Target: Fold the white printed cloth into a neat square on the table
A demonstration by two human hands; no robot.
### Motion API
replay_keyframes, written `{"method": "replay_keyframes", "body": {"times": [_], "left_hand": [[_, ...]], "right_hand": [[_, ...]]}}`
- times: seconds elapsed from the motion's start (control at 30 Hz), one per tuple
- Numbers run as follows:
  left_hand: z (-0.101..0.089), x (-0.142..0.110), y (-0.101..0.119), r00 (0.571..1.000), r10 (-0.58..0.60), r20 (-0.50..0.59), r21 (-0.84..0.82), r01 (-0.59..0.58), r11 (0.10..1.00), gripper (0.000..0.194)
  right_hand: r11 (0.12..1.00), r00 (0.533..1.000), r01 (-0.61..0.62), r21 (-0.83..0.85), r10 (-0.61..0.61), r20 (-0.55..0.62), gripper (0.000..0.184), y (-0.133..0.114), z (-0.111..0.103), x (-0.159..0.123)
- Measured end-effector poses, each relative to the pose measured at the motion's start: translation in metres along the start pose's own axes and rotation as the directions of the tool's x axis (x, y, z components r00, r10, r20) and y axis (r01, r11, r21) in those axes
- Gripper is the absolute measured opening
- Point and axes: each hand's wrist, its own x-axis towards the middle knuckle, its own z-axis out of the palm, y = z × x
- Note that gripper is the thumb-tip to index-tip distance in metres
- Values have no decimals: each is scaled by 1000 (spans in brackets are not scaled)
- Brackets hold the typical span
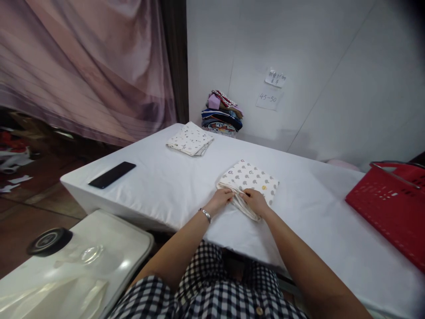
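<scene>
A folded white cloth (252, 175) with grey printed motifs lies on the table in front of me, its layered edge towards my body. My left hand (223, 197), a bracelet at its wrist, pinches the near edge at the left. Close beside it my right hand (254, 200) grips the same edge, with the thumb and fingers closed on the fabric. The two hands almost meet at the middle of that edge. Some of the fingertips are hidden in the folds. Farther back to the left sits another folded white cloth (191, 138) with small dark prints.
A black phone (113, 174) lies at the table's left. On the right stands a red basket (392, 208) with a metal handle. Behind the white-covered table (159, 177) is a stack of folded fabrics (222, 113). A white stool (109, 239) holds a black-rimmed round object (49, 242).
</scene>
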Motion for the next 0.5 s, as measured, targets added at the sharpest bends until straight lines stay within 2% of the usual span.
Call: {"method": "replay_keyframes", "body": {"times": [0.17,0.3,0.4,0.5], "left_hand": [[-2,0,4,998,-58,34,-15,58,998,25],[2,2,4,995,-60,-78,63,65,996,22],[3,4,3,980,-52,-194,140,80,987,21],[0,4,0,966,-71,-250,162,114,980,19]], "right_hand": [[987,999,47,-152,-46,7,23,-5,2,-3],[959,992,123,-255,-123,15,16,-10,6,-6],[979,996,70,-191,-77,-33,19,-6,7,-4],[999,997,-36,9,36,-73,26,0,6,-2]]}}
